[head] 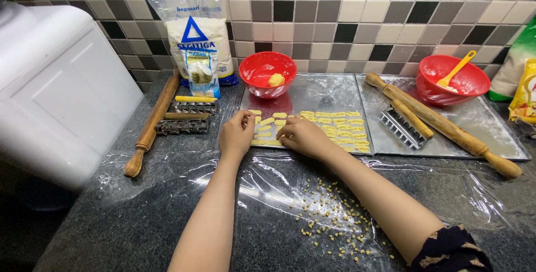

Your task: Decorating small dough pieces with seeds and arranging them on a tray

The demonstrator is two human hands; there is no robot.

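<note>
On the metal baking tray [335, 90], left hand [237, 135] and right hand [301, 135] pinch small yellow dough pieces [340, 124] with narrow fingers, setting them in rows.

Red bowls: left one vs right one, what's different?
The left red bowl holds a lump of yellow dough; the right red bowl holds a yellow spatula. The left bowl sits at the back of the tray with dough pieces, the right bowl on the neighbouring tray. Both are red, round and upright.
</note>
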